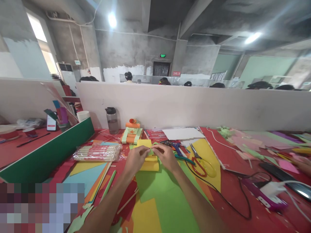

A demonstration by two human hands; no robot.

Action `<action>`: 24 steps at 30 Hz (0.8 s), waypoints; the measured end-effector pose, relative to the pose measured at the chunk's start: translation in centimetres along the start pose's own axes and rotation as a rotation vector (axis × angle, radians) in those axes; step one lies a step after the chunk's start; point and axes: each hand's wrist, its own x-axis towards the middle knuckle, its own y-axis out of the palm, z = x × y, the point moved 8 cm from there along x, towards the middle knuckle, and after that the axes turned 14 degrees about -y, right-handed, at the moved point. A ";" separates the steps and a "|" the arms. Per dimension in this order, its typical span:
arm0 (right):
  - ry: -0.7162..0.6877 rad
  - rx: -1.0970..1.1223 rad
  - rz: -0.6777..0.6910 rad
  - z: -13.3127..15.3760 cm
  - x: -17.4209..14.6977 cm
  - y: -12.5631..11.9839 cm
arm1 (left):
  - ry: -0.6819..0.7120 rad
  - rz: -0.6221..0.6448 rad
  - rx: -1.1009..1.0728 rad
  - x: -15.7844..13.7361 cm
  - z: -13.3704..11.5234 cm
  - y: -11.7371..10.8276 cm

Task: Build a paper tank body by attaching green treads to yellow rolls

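My left hand [139, 157] and my right hand [166, 156] meet with pinched fingertips over a yellow rolled-paper model [149, 166]. A bit of light-green paper [151, 151] shows between the fingertips; what exactly each pinch holds is too small to make out. Under the model lies a large green paper sheet [167, 197], with yellow paper [147, 216] on its near part. Behind my left hand stands an orange and light-green paper model [132, 134]. To the right of my right hand lie red-and-yellow-handled scissors [199, 161] and a blue glue gun [178, 149].
A wrapped bundle of sticks [97, 152] and coloured paper sheets [84, 178] lie left. A bottle [111, 120] stands by the white partition [182, 103]. A green divider [53, 147] borders the left. At right are a purple power strip [263, 194], cables and another person's hand [302, 166].
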 end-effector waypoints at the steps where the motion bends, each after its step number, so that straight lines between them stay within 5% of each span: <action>1: 0.006 0.015 0.002 0.0 0.0 0.0 | -0.003 -0.001 -0.005 0.0 0.0 0.0; 24: -0.077 -0.226 -0.017 0.2 -0.3 0.2 | 0.072 -0.002 0.192 -0.3 -0.1 0.9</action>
